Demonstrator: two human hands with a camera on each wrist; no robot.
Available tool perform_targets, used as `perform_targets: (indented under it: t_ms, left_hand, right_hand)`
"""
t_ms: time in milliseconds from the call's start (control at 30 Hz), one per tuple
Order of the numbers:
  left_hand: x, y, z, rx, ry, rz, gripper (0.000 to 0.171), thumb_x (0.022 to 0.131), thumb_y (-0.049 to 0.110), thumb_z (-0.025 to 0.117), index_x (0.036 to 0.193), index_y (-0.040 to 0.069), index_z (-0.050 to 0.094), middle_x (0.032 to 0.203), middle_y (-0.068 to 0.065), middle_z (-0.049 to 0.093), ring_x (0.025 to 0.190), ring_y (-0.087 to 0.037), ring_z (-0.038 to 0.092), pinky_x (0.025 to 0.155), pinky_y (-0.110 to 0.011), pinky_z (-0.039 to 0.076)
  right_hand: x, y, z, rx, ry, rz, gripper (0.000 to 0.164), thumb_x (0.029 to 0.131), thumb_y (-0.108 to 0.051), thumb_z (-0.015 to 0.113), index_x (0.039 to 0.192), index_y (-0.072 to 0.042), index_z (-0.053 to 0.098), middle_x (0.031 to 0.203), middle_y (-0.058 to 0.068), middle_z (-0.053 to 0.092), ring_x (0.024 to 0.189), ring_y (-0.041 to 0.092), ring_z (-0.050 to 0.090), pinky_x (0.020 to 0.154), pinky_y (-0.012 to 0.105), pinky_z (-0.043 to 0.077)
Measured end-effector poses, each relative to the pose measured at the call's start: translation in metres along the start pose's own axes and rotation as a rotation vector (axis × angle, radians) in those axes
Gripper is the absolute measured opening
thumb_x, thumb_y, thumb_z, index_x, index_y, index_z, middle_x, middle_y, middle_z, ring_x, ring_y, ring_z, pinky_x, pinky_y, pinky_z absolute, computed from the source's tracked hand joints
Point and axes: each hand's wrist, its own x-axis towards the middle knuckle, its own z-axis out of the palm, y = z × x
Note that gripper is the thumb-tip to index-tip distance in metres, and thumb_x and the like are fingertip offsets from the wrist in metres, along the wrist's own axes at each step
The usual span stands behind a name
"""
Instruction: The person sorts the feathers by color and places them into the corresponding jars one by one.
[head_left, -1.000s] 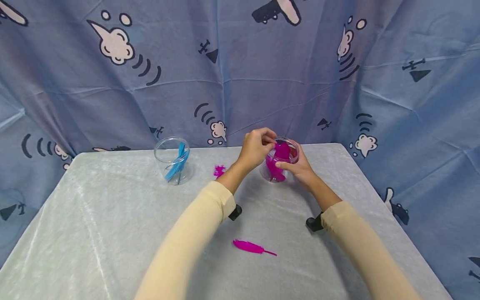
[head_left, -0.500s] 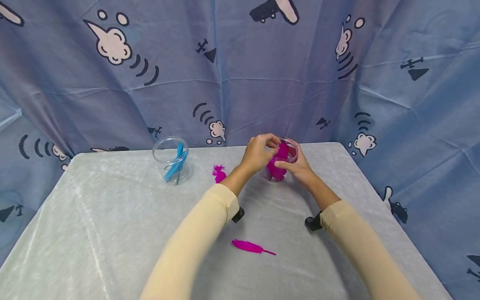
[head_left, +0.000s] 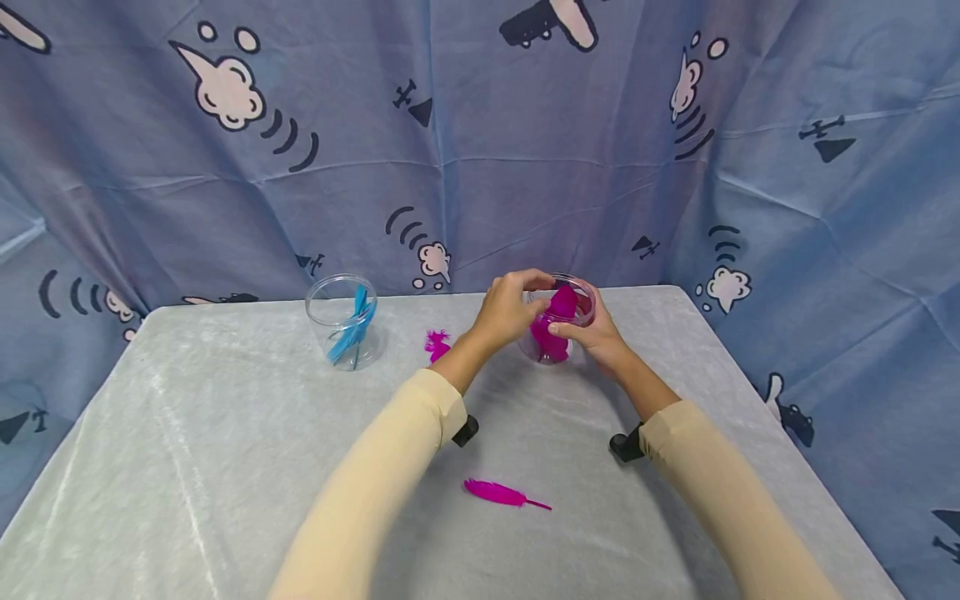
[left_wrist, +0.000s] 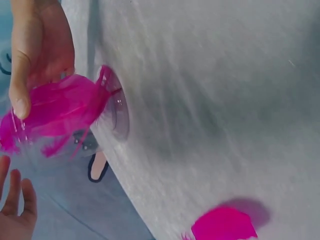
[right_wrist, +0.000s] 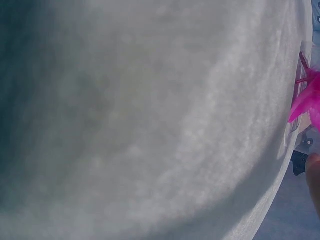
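Around the right side of a clear plastic cup (head_left: 533, 348) curls my right hand (head_left: 596, 333), its thumb across the front. Bright pink feathers (head_left: 553, 340) fill the cup, which stands upright on the table. My left hand (head_left: 504, 312) is at the cup's left rim. In the left wrist view its fingers (left_wrist: 27, 200) spread loosely with nothing visible between them, beside the feathers. Another pink feather (head_left: 437, 343) lies near the left forearm, which partly hides it. In the right wrist view, only the edge of the pink feathers (right_wrist: 307, 102) and a fingertip show.
A second clear cup (head_left: 318, 321) with blue feathers (head_left: 352, 329) stands at the back left. A single pink feather (head_left: 497, 492) lies between the forearms. Grey cloth covers the table (head_left: 225, 467). A patterned blue curtain (head_left: 480, 108) hangs right behind it.
My left hand moved right over the cup's mouth, then drew back slightly left with its fingers spreading apart. My right hand keeps its hold on the cup.
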Motion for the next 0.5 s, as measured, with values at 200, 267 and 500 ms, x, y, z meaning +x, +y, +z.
perform_targets:
  t_ms: [200, 267, 500]
  left_hand:
    - [-0.01, -0.004, -0.017, -0.013, -0.045, 0.045, 0.032, 0.09, 0.01, 0.074, 0.121, 0.006, 0.068, 0.117, -0.007, 0.071, 0.11, -0.02, 0.063, 0.095, -0.032, 0.05]
    - [-0.014, -0.005, -0.022, -0.026, -0.075, 0.055, 0.032, 0.09, 0.01, 0.074, 0.121, 0.006, 0.068, 0.117, -0.007, 0.071, 0.109, -0.023, 0.063, 0.092, -0.032, 0.051]
    - [-0.026, -0.01, -0.033, -0.101, -0.146, 0.083, 0.036, 0.089, 0.005, 0.074, 0.125, 0.004, 0.066, 0.121, -0.013, 0.068, 0.109, -0.029, 0.064, 0.09, -0.034, 0.054]
  right_hand:
    - [0.0, -0.002, 0.0, -0.01, 0.013, 0.015, 0.087, 0.091, -0.007, 0.071, 0.157, -0.017, 0.016, 0.152, 0.014, 0.035, 0.137, 0.029, 0.038, 0.112, 0.038, 0.037]
    - [-0.001, -0.003, 0.0, -0.018, 0.017, 0.022, 0.088, 0.09, -0.007, 0.072, 0.157, -0.018, 0.015, 0.153, 0.014, 0.035, 0.138, 0.029, 0.037, 0.113, 0.04, 0.036]
    - [-0.003, -0.007, 0.001, -0.033, 0.016, 0.069, 0.092, 0.09, -0.011, 0.074, 0.158, -0.02, 0.012, 0.157, 0.014, 0.03, 0.142, 0.031, 0.033, 0.115, 0.046, 0.032]
